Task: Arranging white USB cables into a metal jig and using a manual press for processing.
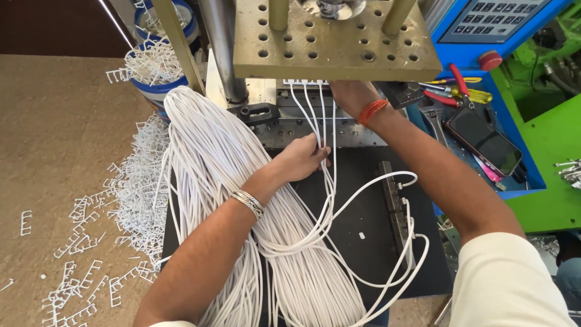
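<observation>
A thick bundle of white cables [218, 157] lies over the black work surface [363, 206]. My left hand [299, 158], with a metal bracelet on the wrist, pinches several white cables that run up to a white row of connectors [305, 82] in the press. My right hand [350, 95], an orange thread on its wrist, reaches under the perforated metal plate [336, 39] at those connectors; its fingers are partly hidden. Loose cable loops [387, 254] with moulded ends curl to the right.
White plastic sprue scraps [115, 218] litter the brown floor at left, and a blue-and-white bucket [154, 75] holds more. A black phone [484, 140], red-handled pliers [454, 82] and a screwdriver lie on the blue machine ledge. A keypad panel [493, 15] sits above.
</observation>
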